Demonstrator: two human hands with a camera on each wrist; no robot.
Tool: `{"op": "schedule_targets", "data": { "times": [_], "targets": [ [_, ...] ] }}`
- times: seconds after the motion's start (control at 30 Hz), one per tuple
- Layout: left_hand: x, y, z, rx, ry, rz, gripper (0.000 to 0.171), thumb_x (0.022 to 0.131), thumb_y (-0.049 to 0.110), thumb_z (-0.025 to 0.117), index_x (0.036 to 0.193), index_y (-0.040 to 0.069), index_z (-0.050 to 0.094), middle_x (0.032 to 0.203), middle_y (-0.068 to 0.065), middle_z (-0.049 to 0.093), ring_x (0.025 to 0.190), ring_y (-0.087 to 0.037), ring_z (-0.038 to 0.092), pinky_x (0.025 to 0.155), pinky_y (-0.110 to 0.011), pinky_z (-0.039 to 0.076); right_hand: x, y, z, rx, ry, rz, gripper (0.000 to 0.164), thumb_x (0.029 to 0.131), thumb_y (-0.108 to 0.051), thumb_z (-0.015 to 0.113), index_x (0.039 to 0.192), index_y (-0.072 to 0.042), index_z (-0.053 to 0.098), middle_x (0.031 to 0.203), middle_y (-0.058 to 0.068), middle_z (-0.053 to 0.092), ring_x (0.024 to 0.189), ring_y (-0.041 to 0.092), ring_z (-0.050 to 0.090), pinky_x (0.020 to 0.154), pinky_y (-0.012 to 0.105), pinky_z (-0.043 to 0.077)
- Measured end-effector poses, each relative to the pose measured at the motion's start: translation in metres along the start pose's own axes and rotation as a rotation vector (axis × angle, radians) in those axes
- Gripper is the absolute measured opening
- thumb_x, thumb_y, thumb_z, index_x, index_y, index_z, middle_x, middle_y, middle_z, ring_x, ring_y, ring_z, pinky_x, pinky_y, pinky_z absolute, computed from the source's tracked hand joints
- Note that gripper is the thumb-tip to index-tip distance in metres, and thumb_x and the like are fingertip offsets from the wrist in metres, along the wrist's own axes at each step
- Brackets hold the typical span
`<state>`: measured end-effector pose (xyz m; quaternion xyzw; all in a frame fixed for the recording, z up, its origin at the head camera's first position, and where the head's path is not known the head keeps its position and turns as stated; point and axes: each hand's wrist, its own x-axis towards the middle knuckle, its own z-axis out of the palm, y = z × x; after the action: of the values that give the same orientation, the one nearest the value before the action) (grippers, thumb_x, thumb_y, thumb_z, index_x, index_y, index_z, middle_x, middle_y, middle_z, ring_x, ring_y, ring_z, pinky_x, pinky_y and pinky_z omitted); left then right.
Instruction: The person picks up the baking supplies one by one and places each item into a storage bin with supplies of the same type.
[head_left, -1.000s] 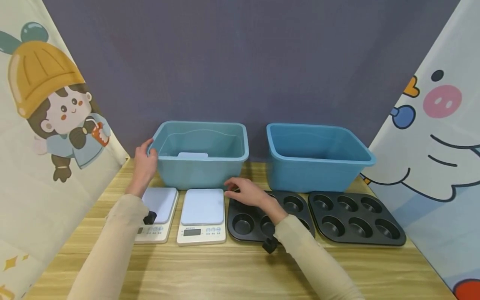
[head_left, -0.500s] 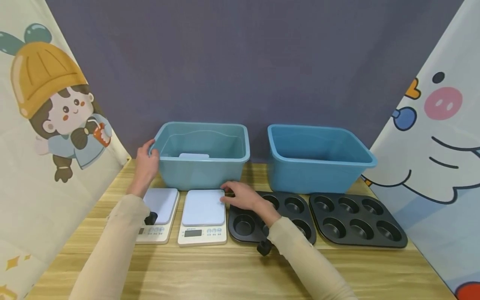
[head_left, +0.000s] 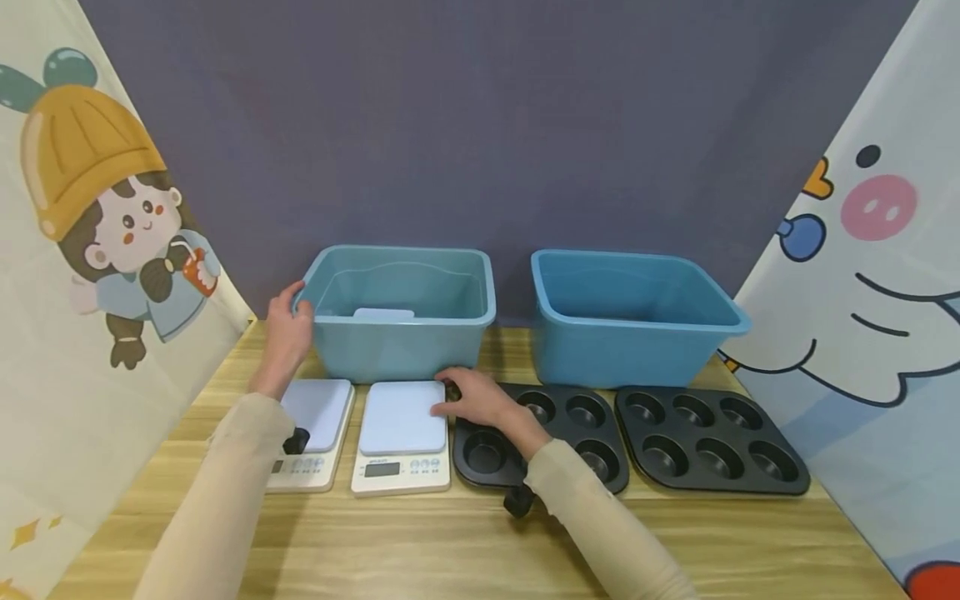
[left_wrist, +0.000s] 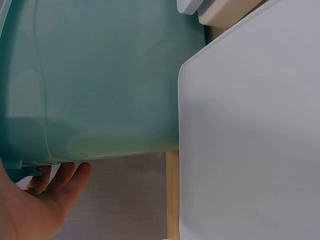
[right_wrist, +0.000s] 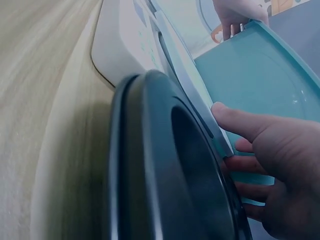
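My left hand point(head_left: 288, 337) grips the left end of the rim of a pale blue-green plastic bin point(head_left: 397, 350). In the left wrist view its fingers point(left_wrist: 67, 182) lie along the bin's outside. A white scale platform point(head_left: 384, 313) shows inside the bin. My right hand point(head_left: 480, 400) holds the back right corner of a white kitchen scale point(head_left: 402, 421), its thumb on the platform edge and its fingers around the corner. The scale lies flat in front of the bin. Another kitchen scale point(head_left: 318, 417) is partly hidden under my left forearm.
A black muffin tin point(head_left: 483, 454) sits under my right wrist. Right of it lies a second muffin tin point(head_left: 712, 437). Behind them stands a bluer plastic bin point(head_left: 622, 354). The wooden table point(head_left: 405, 542) is bordered by a dark back wall and printed side cloths.
My right hand has shifted left from the muffin tin's back edge to the corner of the kitchen scale. My left hand has stayed on the bin's rim.
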<state>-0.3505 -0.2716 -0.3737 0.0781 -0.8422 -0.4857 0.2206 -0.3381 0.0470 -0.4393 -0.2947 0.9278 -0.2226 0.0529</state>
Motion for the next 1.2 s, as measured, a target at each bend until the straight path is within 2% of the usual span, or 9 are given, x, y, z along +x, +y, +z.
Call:
{"op": "schedule_targets", "data": {
  "times": [0.27, 0.6, 0.87, 1.2],
  "targets": [
    [0.0, -0.001, -0.001, 0.022, -0.004, -0.01, 0.057, 0.101, 0.027, 0.027, 0.156, 0.013, 0.031, 0.144, -0.03, 0.039, 0.126, -0.042, 0.042, 0.11, -0.059, 0.032, 0.006, 0.002, 0.003, 0.118, 0.023, 0.001, 0.06, 0.086, -0.041, 0.076, 0.135, -0.011, 0.059, 0.125, 0.007, 0.064, 0.113, 0.021, 0.059, 0.099, 0.039, 0.048],
    [0.002, -0.005, 0.003, 0.013, 0.028, -0.016, 0.056, 0.101, 0.025, 0.028, 0.155, 0.012, 0.034, 0.143, -0.029, 0.04, 0.125, -0.042, 0.043, 0.112, -0.057, 0.031, 0.006, 0.006, 0.001, 0.209, -0.004, 0.046, 0.066, 0.084, -0.039, 0.078, 0.139, -0.01, 0.057, 0.12, 0.01, 0.061, 0.108, 0.023, 0.053, 0.098, 0.043, 0.045],
    [0.002, -0.003, 0.006, 0.025, 0.02, -0.03, 0.056, 0.102, 0.027, 0.027, 0.156, 0.014, 0.032, 0.146, -0.028, 0.039, 0.126, -0.041, 0.042, 0.111, -0.058, 0.031, 0.006, 0.011, -0.003, 0.255, 0.008, 0.016, 0.067, 0.083, -0.035, 0.08, 0.139, -0.005, 0.058, 0.11, 0.009, 0.061, 0.098, 0.019, 0.051, 0.09, 0.036, 0.045],
    [0.006, 0.0, 0.009, 0.036, 0.051, -0.033, 0.056, 0.101, 0.027, 0.028, 0.155, 0.014, 0.035, 0.144, -0.028, 0.041, 0.125, -0.042, 0.043, 0.111, -0.057, 0.032, 0.008, 0.011, -0.017, 0.348, 0.007, -0.011, 0.06, 0.079, -0.027, 0.084, 0.129, -0.003, 0.061, 0.109, 0.009, 0.063, 0.096, 0.017, 0.055, 0.085, 0.03, 0.047]
  ]
}}
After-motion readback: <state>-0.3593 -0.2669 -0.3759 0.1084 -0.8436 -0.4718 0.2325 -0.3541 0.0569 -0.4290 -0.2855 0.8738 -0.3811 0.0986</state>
